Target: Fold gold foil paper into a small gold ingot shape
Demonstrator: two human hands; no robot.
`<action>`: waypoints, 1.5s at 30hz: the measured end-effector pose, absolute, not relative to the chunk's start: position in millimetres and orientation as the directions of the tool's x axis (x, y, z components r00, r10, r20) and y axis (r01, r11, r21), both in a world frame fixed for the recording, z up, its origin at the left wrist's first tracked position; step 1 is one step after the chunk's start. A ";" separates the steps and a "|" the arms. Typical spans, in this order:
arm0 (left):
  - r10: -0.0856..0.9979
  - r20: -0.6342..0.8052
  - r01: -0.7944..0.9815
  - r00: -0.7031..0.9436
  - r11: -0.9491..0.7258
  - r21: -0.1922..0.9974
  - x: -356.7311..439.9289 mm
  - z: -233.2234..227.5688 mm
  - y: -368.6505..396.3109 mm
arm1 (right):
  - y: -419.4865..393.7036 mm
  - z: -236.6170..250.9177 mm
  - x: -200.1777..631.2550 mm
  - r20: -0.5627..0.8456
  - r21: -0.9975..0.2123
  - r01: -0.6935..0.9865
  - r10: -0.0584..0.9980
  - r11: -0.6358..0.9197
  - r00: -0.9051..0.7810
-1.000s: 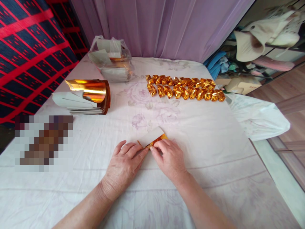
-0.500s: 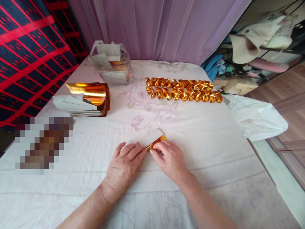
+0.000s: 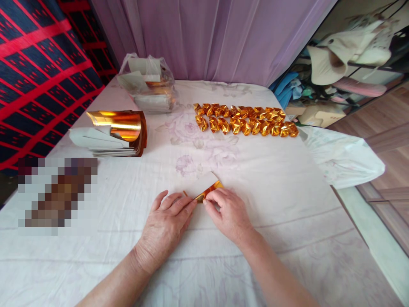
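Observation:
A sheet of foil paper [image 3: 201, 186], white on one face and gold on the other, lies on the table with its near edge folded up into a gold strip. My left hand [image 3: 170, 216] rests with fingers stretched out flat, holding down the left end of the fold. At the right part of that strip, my right hand [image 3: 227, 212] pinches the paper between thumb and fingers. Beyond both hands, folded gold foil pieces [image 3: 246, 125] stand in two rows. The paper's left corner is partly covered by my left fingers.
A curled stack of gold foil sheets [image 3: 118, 136] lies at left, with a clear plastic bag [image 3: 153, 91] of similar sheets behind it. A blurred-out patch [image 3: 60, 192] covers the table's left. A white plastic bag [image 3: 348, 157] is at the right edge, near a cluttered shelf [image 3: 345, 64].
My right thumb and fingers have shifted slightly right along the fold, so more of the gold strip shows between my hands. My left hand stays in place.

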State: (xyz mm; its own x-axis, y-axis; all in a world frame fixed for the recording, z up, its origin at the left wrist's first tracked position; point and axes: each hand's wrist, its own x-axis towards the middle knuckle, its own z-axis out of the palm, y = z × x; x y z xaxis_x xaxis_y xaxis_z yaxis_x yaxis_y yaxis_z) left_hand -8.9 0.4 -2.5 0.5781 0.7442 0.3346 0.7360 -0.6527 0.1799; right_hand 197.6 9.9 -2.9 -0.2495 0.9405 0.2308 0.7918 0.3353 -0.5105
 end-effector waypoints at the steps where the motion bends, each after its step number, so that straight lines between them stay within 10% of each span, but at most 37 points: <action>1: 0.744 0.332 0.736 0.580 -0.654 0.178 -9.0 -2.5 0.4 | 9.6 -3.4 196.8 0.238 -0.500 0.799 0.940 0.334 -0.243; 45: 0.755 0.295 0.751 0.586 -0.642 0.152 -5.3 -4.5 -0.3 | 8.0 -9.0 190.2 0.265 -0.462 0.838 0.947 0.291 -0.183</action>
State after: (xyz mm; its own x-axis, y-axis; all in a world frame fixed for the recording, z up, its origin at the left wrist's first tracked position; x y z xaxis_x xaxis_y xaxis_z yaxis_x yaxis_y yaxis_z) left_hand -5.3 -0.3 -4.5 0.5858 0.7548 0.2951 0.7511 -0.6424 0.1523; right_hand 190.2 8.0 -9.0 -0.1826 0.9467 0.2653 0.8376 0.2911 -0.4623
